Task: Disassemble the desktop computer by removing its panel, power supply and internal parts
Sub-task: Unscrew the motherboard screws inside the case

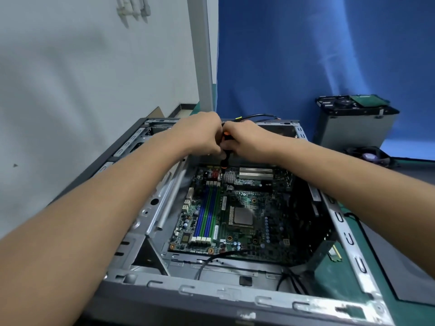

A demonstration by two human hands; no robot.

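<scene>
**Both hands bearing down on a screwdriver at the board's far edge**

The open grey steel desktop computer case [211, 292] is lying on its side on the green-matted desk [404, 314], towards the left edge, with its open face looking up. Inside it, the green motherboard [247, 208] with blue and green memory slots is lying flat on the case floor, not yet lifted out.

The left hand [200, 135] is reaching to the case's far rim, its fingers curling over the top of the black-and-orange screwdriver [226, 158]. The right hand [244, 142] is closing on the same handle from the other side, so the two hands are meeting with no gap between them. How the fingers are sharing the handle is hidden.

The screwdriver's long axis is running nearly upright, its tip pointing down from the hands to the board's far edge. Whether it is sitting in a screw head I cannot tell. By my judgement a board screw is being worked, with both hands equally near it.

Towards the desk's far right corner, a grey metal power supply box [353, 130] is standing well apart from the case, a round black fan [369, 156] just beside it. A flat grey side panel [407, 262] is lying along the right edge.
</scene>
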